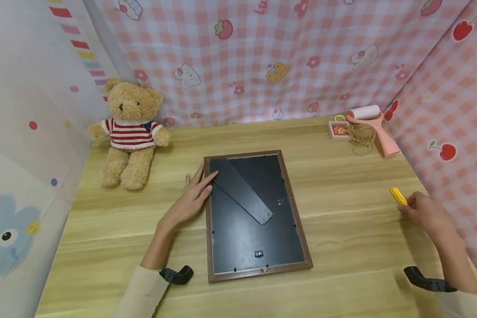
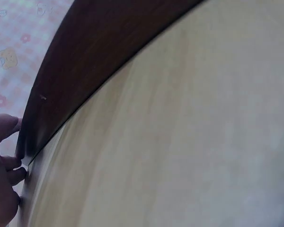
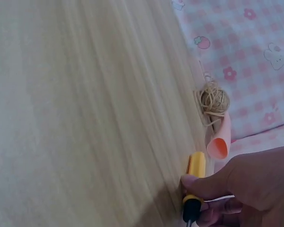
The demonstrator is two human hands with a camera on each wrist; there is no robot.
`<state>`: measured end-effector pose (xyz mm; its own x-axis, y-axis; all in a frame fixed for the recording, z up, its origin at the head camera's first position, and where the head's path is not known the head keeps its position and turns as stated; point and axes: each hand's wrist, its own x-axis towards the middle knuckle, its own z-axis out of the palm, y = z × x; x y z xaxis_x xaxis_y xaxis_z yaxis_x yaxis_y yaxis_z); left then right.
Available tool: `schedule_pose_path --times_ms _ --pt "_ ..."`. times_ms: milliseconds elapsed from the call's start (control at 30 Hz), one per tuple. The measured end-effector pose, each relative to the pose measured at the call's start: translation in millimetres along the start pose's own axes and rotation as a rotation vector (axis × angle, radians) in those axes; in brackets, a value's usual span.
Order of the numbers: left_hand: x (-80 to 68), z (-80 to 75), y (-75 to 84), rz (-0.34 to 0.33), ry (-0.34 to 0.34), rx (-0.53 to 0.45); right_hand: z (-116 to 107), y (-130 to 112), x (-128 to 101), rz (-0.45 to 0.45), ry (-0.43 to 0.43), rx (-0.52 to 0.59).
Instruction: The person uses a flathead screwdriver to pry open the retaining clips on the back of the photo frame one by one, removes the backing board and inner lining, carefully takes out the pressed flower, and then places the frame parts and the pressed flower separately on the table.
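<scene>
- Brown wooden picture frame (image 1: 257, 216), lying face down with its black backing board and folded black stand upward, sits in the middle of the light wooden table (image 1: 342, 212), a little nearer to the front edge.
- Left hand (image 1: 191, 199) lies flat, with straight fingers, on the table against the frame's left side near its far corner; the fingertips touch the rim and the backing, and it grips nothing.
- Right hand (image 1: 425, 212) is near the right edge of the table, well apart from the frame. Its fingers are curled around a small yellow tool with a black end (image 3: 194, 189), which they pinch low against the table.
- I judge that the left hand should keep pressing flat so that the frame does not slide, while the right hand takes a firm hold of the tool before lifting it.
- At the far left corner sits a tan teddy bear in a red-striped sweater (image 1: 130, 137).
- At the far right corner are a pink lint roller (image 1: 373, 126), a coil of beige string (image 1: 361, 136) and a small square pink box (image 1: 339, 130).
- Nothing lies between the right hand and the frame, and the fabric walls stand close on all sides.
</scene>
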<state>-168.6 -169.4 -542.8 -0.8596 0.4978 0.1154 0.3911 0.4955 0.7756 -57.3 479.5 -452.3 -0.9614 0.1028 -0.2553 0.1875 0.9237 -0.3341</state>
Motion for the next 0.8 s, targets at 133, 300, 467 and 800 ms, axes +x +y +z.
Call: schedule_pose_path --times_ms 133,300,467,800 --pt "-0.6 -3.0 -7.3 -0.004 -0.047 -0.016 0 -16 1 -0.022 0.061 0.067" --pt "-0.8 -9.1 -14.2 -0.033 -0.089 -0.077 7 -69 6 -0.094 0.225 0.449" --pt "-5.5 -18.3 -2.1 -0.085 -0.125 -0.094 22 -129 17 -0.283 0.194 1.003" --pt "-10.3 -35.5 12.2 -0.058 -0.215 -0.029 77 -223 27 -0.565 -0.177 1.481"
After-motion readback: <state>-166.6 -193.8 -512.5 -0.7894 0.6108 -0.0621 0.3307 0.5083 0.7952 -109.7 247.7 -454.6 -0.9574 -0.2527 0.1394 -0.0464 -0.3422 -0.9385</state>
